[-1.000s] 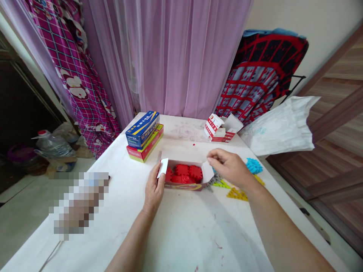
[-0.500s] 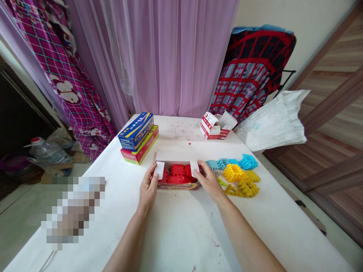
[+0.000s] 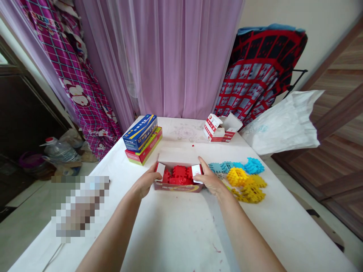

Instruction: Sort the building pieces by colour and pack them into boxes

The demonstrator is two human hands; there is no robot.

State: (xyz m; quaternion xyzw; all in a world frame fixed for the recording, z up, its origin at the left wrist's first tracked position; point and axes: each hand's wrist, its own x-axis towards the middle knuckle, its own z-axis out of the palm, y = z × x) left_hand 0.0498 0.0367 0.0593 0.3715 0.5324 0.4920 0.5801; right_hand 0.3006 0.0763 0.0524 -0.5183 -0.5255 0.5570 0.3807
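Observation:
An open cardboard box (image 3: 178, 189) sits in the middle of the white table, with red plastic interlocking blocks (image 3: 180, 173) filling it. My left hand (image 3: 146, 183) grips the box's left end, its thumb over the small white flap (image 3: 160, 170) and its fingers on the outside. At the other end my right hand (image 3: 210, 179) has its thumb on the right flap (image 3: 196, 172) and its fingers around the outer wall. Just right of that hand lie blue blocks (image 3: 253, 165) and yellow blocks (image 3: 237, 176) joined in clusters.
At the back left, a blue box (image 3: 141, 134) rests on a red-and-green box (image 3: 147, 147). An open red-and-white carton (image 3: 214, 130) stands at the back right. A white bag (image 3: 283, 124) hangs by the right edge. A blurred-out object (image 3: 82, 206) lies at the left.
Both thumbs have moved onto the flaps at the box ends, and my left hand has turned, its forearm reaching in more from the left. The view has shifted slightly.

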